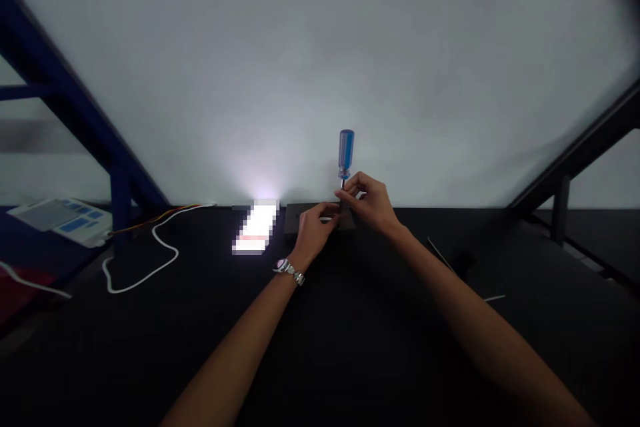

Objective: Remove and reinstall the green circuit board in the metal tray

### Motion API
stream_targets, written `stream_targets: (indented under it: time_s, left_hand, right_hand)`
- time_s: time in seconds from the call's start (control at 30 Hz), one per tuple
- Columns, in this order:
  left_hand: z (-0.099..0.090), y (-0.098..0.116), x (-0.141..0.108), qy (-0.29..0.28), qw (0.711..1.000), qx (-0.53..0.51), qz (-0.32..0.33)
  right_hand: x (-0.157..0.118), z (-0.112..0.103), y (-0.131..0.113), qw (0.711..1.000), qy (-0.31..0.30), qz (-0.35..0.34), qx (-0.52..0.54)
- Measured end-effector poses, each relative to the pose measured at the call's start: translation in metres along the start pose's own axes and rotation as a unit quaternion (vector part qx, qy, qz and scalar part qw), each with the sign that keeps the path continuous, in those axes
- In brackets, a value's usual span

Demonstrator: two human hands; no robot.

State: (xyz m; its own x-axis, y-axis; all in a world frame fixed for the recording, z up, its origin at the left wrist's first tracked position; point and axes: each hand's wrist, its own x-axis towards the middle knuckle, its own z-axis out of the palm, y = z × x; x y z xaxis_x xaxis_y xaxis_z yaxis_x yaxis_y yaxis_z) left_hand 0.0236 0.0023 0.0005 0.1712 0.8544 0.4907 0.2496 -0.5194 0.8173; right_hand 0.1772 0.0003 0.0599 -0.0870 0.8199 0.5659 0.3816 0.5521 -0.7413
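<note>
A screwdriver (346, 150) with a clear blue handle stands nearly upright, handle at the top, over a dark flat box-like object (294, 220). My right hand (370, 201) pinches its shaft just below the handle, between thumb and fingers. Lower down, my left hand (316, 225) reaches over the dark object with thumb and forefinger brought together close to the shaft's lower end. What those fingertips hold is too dark and small to make out. The screwdriver's tip is hidden. A metal watch (289, 268) circles my left wrist.
A bright, pixelated panel (256, 227) lies left of the dark object. White cable (165, 240) loops across the black table (320, 347), near a blue-and-white sheet (67, 217). Behind rises a pale wall (300, 67). Dark slanting frames (75, 93) stand at both sides.
</note>
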Motion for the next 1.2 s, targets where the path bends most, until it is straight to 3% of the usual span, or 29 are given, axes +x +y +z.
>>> stream_targets:
  time_s: [0.1,0.23,0.3,0.43,0.53,0.87,1.07,1.2]
  left_hand:
    - [0.005,0.001,-0.002,0.018,1.0,0.023,0.004]
    - [0.003,0.003,-0.002,-0.006,0.998,0.054,0.021]
    - [-0.002,0.003,-0.005,-0.023,0.996,0.077,0.034]
    - [-0.016,0.001,-0.022,-0.067,0.982,0.156,0.085]
    - [-0.023,-0.002,-0.035,-0.118,0.956,0.243,0.116]
    - [-0.022,0.009,-0.039,-0.187,0.885,0.403,0.142]
    - [-0.022,0.009,-0.042,-0.188,0.878,0.418,0.136]
    - [-0.023,0.006,-0.043,-0.176,0.898,0.382,0.13]
  right_hand:
    - [-0.001,0.001,0.001,1.0,-0.003,0.002,0.004]
    - [-0.001,-0.005,0.005,0.995,-0.095,-0.01,-0.011]
    - [-0.002,-0.008,0.006,0.994,-0.11,-0.014,-0.019]
    - [-0.004,-0.007,0.009,0.998,-0.066,-0.007,-0.022]
    - [-0.005,-0.002,0.009,0.999,-0.038,0.01,-0.002]
    - [-0.008,0.011,0.007,0.999,-0.003,0.017,0.03]
    - [-0.003,0.006,-0.006,0.995,0.09,0.014,0.039]
    - [-0.013,-0.004,-0.008,0.988,0.111,0.048,0.101]
